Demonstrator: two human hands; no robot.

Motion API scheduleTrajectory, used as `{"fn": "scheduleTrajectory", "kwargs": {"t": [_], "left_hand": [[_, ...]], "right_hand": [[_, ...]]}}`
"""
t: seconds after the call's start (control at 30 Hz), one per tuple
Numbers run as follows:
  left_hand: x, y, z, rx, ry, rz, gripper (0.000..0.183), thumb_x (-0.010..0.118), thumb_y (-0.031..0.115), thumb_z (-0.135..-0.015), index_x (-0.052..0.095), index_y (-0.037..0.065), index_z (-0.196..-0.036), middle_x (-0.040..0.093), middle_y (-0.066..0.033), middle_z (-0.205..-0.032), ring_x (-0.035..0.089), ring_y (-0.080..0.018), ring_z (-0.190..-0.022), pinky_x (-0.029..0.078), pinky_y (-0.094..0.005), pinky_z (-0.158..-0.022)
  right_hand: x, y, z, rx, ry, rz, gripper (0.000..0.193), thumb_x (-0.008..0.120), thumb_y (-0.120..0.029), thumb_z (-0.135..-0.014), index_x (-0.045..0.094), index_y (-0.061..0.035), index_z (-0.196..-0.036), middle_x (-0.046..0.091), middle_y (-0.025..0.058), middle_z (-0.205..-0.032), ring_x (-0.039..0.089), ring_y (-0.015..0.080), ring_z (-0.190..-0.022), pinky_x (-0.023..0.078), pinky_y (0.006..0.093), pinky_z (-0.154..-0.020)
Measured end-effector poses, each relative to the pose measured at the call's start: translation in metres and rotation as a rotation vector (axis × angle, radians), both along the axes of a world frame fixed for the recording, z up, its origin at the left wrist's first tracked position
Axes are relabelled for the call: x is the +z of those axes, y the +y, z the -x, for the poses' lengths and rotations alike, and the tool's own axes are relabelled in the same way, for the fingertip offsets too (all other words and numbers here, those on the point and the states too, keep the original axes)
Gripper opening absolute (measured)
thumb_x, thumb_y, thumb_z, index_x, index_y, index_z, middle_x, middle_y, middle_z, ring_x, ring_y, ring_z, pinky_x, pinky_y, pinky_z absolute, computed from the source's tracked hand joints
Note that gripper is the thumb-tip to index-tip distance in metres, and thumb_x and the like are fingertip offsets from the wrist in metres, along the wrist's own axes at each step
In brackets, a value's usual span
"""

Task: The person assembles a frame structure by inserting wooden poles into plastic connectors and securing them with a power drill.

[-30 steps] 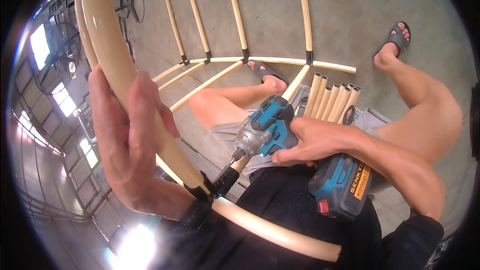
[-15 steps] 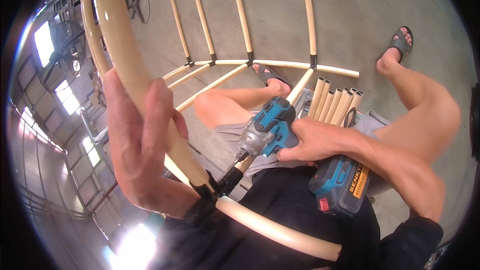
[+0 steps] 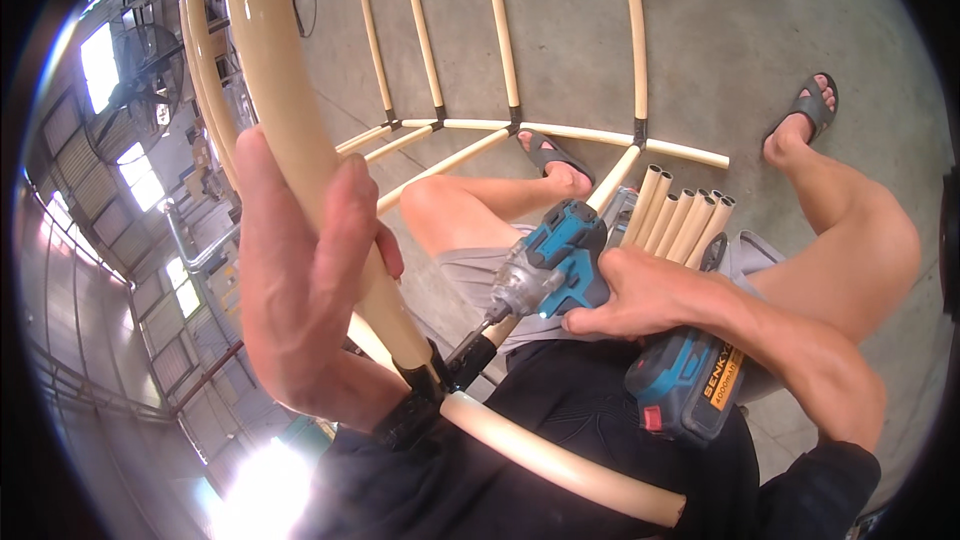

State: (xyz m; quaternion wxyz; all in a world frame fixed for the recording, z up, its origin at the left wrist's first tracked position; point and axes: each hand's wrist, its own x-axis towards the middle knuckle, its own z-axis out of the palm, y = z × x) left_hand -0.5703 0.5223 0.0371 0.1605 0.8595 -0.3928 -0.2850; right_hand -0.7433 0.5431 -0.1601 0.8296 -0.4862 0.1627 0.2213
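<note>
My left hand (image 3: 305, 260) is wrapped round a thick cream pipe (image 3: 285, 90) that rises on the left. My right hand (image 3: 640, 295) grips a blue and black cordless impact driver (image 3: 565, 265) by its handle, its battery hanging below. The driver's bit meets the black pipe joint (image 3: 470, 355) at the foot of the held pipe; a screw there is too small to make out. From that joint a short cream pipe (image 3: 560, 460) runs across the front of my black shirt. My left fingertips partly hide the pipe.
Beyond my knees stands the rest of the pipe frame, with several cream crosspieces (image 3: 500, 20) and black joints (image 3: 640, 130). A bundle of short cream pipes (image 3: 675, 220) sits upright between my legs. A large fan (image 3: 130, 90) stands at the far left.
The whole view has shifted slightly, so everything appears a little further right and lower. Both hands keep their grips, and the driver's bit stays at the same joint.
</note>
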Motion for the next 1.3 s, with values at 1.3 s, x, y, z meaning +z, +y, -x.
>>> {"fn": "scheduleTrajectory", "kwargs": {"t": [1.3], "left_hand": [[0.002, -0.004, -0.002, -0.004, 0.048, -0.012, 0.027, 0.055, 0.012, -0.096, 0.042, 0.001, -0.117, 0.052, -0.0063, -0.089, 0.053, -0.0129, -0.07, 0.049, -0.0281, -0.054]], "right_hand": [[0.0, -0.017, -0.006, 0.007, -0.009, 0.072, 0.058, 0.07, -0.044, -0.072, 0.063, 0.0128, -0.062, 0.061, 0.0207, -0.055, 0.064, 0.0277, -0.053, 0.053, 0.0393, -0.056]]}}
